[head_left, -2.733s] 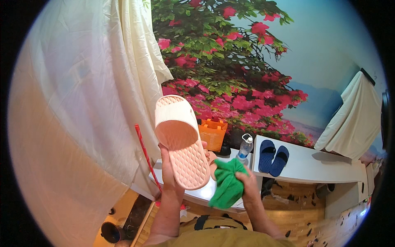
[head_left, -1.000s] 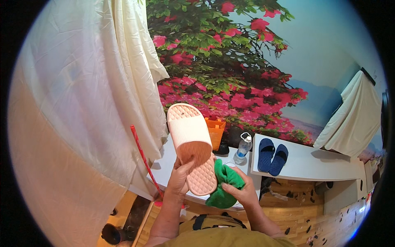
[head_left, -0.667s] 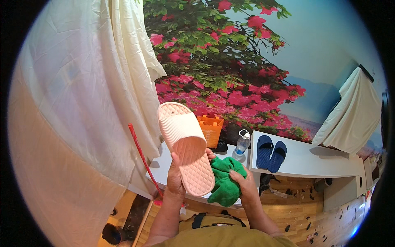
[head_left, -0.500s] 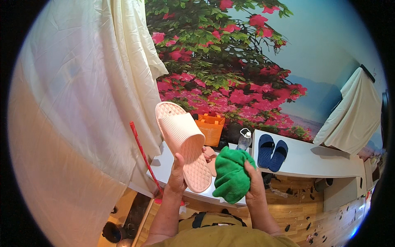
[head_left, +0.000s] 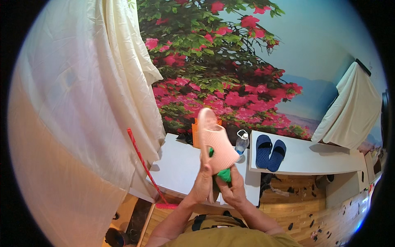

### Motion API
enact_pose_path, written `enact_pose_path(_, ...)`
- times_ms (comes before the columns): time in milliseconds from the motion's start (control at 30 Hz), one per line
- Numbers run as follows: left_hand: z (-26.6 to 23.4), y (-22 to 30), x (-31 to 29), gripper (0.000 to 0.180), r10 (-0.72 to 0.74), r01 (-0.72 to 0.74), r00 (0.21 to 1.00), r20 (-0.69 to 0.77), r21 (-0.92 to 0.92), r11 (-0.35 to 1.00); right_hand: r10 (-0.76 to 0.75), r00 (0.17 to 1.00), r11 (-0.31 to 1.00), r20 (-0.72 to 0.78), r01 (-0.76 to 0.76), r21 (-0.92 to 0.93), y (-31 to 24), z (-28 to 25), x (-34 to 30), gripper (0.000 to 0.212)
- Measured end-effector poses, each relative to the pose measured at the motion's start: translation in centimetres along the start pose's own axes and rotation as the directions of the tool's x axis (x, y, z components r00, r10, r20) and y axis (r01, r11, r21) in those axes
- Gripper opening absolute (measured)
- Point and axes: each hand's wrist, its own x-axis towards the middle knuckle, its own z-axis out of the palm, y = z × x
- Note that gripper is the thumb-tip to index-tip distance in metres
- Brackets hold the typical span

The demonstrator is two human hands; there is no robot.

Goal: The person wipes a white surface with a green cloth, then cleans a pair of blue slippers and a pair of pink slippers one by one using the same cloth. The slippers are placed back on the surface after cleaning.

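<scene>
A pale pink slide slipper (head_left: 223, 148) with a ribbed strap is held up, tilted, in front of me. My left hand (head_left: 200, 187) is closed on its lower part. My right hand (head_left: 233, 190), close beside the left, is closed on a green cloth (head_left: 224, 175). The cloth is pressed into the opening under the strap, and a bit of green shows through the strap's far side. Most of the cloth is hidden by the slipper and my fingers.
Below the slipper is a white table (head_left: 175, 164). A clear bottle (head_left: 242, 142) and an orange bag (head_left: 196, 133) stand behind it. Dark blue slippers (head_left: 270, 153) sit on a white bench (head_left: 319, 158) at right. A red-handled broom (head_left: 144, 164) leans at left beside a cream curtain (head_left: 119, 90).
The slipper has turned on its side and moved right. My right hand has brought the green cloth left and into the slipper beneath the strap. My hands are now close together.
</scene>
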Motion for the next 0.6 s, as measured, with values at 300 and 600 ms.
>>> enact_pose_path(300, 2.8, 2.6, -0.6, 0.095, -0.073, 0.104, 0.990, 0.124, -0.264, 0.959, -0.129, 0.991, 0.987, 0.021, 0.130, -0.099, -2.0, -1.5, 3.0, 0.045)
enact_pose_path(600, 1.0, 2.0, 0.2, 0.098, -0.100, 0.090, 0.992, -0.076, -0.130, 0.987, -0.152, 0.987, 0.979, 0.050, 0.157, -0.134, -3.2, 0.2, 3.0, 0.060)
